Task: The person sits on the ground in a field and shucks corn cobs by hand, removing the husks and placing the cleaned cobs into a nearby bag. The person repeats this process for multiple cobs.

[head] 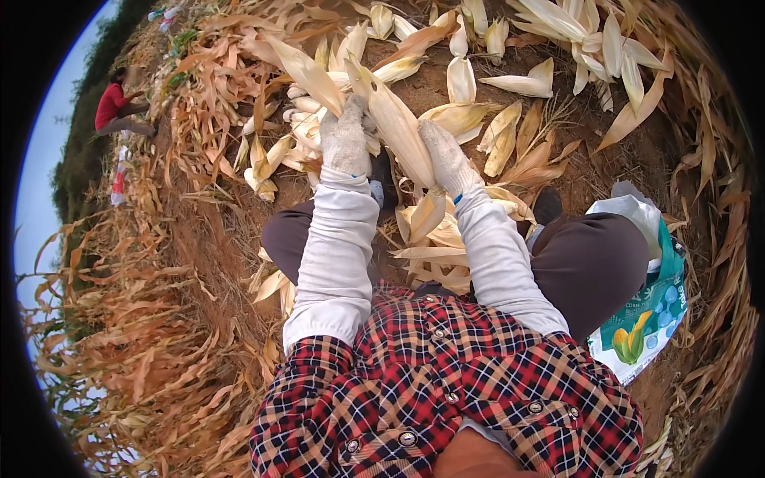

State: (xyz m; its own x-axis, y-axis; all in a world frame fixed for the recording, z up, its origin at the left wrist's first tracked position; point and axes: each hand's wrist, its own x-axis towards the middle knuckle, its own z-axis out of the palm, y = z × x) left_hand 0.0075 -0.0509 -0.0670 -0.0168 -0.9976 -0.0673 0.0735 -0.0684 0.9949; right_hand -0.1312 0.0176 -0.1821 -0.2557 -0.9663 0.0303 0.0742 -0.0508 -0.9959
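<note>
A long corn ear in pale dry husk lies slantwise between my two gloved hands. My left hand, in a knitted white work glove, grips a strip of husk near the ear's upper end, and this strip points up and to the left. My right hand, gloved too, is closed around the lower right side of the ear. Below the ear, loose husks lie on the ground between my legs. Peeled pale ears are piled just left of my left hand, partly hidden by it.
More corn ears in husk lie on the brown soil ahead. A white and green woven bag stands beside my right knee. Dry corn stalks line the left side, others the right edge. A person in red is far off at upper left.
</note>
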